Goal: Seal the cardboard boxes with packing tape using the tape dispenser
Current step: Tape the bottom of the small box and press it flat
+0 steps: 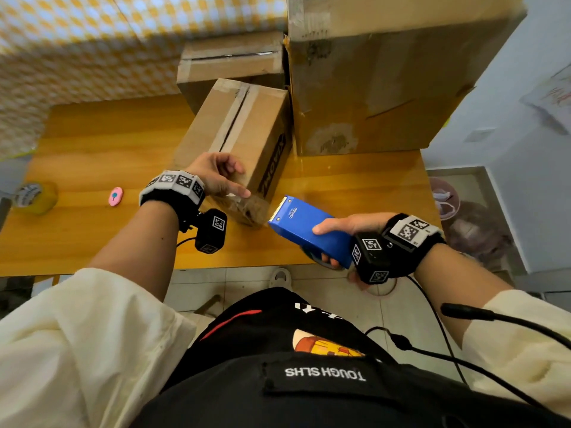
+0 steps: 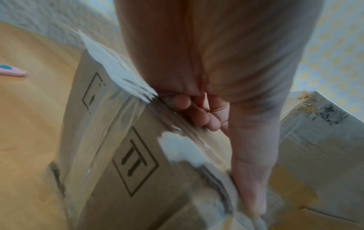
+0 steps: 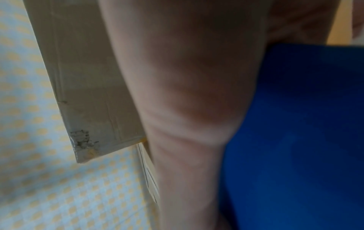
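Wooden table (image 1: 102, 143): bears three cardboard boxes at its far middle and right.

Large box (image 1: 377, 75): far right, tallest, scuffed faces.

Rear box (image 1: 231, 61): behind the small box, taped top seam, touching the large box.

Small box (image 1: 244, 131): nearest the person, set at an angle, clear tape along its top seam and down the near end; printed side faces right.

Tape dispenser (image 1: 304, 225): blue, held above the table's near edge, toothed cutter pointing at the small box's near lower corner, just beside it.

Right hand (image 1: 346, 230): wrapped round the dispenser's rear, thumb on top, fingers beneath.

Left hand (image 1: 216, 174): on the small box's near top corner, forefinger stretched along the near edge, other fingers curled on the taped edge.

Yellow tape roll (image 1: 35, 197): left table edge, well apart from both hands.

Pink oval item (image 1: 116, 196): between roll and left wrist.
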